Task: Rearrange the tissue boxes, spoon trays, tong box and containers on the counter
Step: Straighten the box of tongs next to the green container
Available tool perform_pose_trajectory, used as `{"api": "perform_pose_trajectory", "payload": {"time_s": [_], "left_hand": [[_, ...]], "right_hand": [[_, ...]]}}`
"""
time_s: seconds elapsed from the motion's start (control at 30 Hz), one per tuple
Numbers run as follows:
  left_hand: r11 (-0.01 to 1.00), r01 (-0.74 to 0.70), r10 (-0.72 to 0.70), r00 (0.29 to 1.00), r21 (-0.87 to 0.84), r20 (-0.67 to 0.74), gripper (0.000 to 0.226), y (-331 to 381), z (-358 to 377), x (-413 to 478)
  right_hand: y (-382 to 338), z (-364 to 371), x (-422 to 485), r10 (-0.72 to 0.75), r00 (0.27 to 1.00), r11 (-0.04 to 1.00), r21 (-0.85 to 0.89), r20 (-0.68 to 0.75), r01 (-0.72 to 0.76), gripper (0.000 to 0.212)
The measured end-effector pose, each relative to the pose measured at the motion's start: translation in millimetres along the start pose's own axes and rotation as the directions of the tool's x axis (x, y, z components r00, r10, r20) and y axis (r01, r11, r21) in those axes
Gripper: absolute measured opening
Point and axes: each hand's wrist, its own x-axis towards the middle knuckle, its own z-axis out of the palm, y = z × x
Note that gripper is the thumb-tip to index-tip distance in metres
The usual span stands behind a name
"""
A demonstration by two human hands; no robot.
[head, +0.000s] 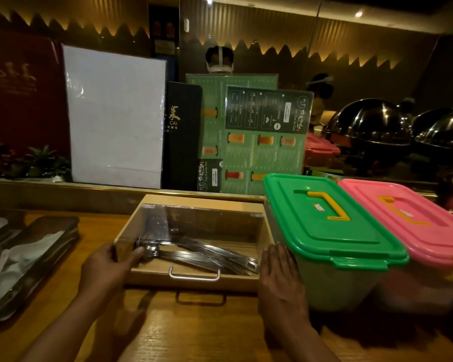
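1. Head view, wooden counter [194, 333]: a wooden tong box [194, 279] with a clear lid sits at centre; metal tongs [209, 254] lie inside, and a metal handle [194, 274] is on its near wall.
2. Left hand [107, 265], at 9 o'clock of the box, clasps the near-left corner, thumb on the clear lid, fingers closed on the box.
3. Right hand [280, 275], at 3 o'clock of the box, lies flat and open-fingered against its right wall, between the box and the green-lidded container [332, 231].
4. Green-lidded container stands just beside the box; a pink-lidded container [408, 220] touches it at its 3 o'clock. Both lids carry yellow handles; their small labels are unreadable.
5. Spoon tray [29, 257], holding white spoons, lies at 9 o'clock, well apart from the box.
6. Menus at 12 o'clock: a black folder [183, 131] reads "CAI"; a green menu [267, 150] bears dark cards reading "Yan Xue Da Cha".
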Motion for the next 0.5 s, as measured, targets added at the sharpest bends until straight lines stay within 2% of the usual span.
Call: {"api": "perform_pose_trajectory", "payload": {"time_s": [0.5], "left_hand": [[0.999,-0.031,0.031,0.999,0.007,-0.009,0.026,6.5,3.6,-5.6]], "right_hand": [[3.5,5.3,-0.6,-0.017,1.000,0.999,-0.042,0.001,0.017,0.067]]}}
